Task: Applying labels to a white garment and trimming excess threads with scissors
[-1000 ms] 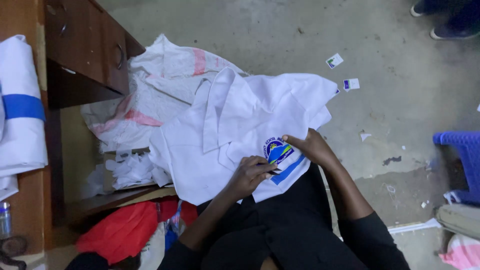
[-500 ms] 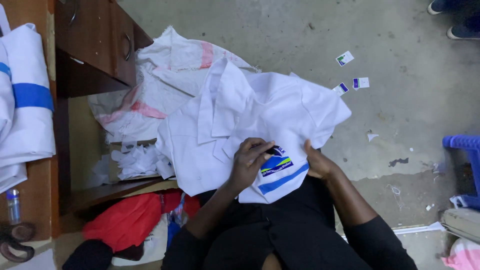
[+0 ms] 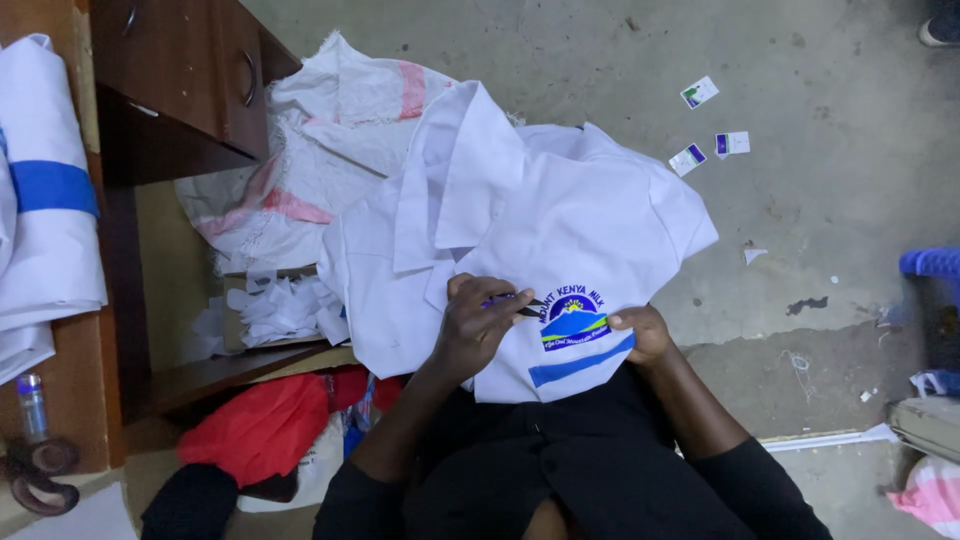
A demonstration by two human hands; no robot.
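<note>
A white garment (image 3: 560, 200) with a collar lies spread over my lap and the floor. On it is a blue and green printed emblem (image 3: 575, 320) with a blue stripe (image 3: 580, 362) under it. My left hand (image 3: 478, 325) rests on the cloth just left of the emblem and grips a small dark pair of snips (image 3: 522, 305) with a blue handle, tips pointing at the emblem. My right hand (image 3: 640, 332) pinches the cloth at the emblem's right edge.
A dark wooden desk with drawers (image 3: 190, 90) stands at the left, with a white and pink woven sack (image 3: 330, 130) beside it. White scraps (image 3: 275, 305) and a red cloth (image 3: 260, 425) lie below. Small tags (image 3: 705, 150) dot the concrete floor. A blue crate (image 3: 935, 265) is at the right.
My right hand has slid from above the emblem to its right edge. My left hand has moved up to the emblem's left side, and the snips now show.
</note>
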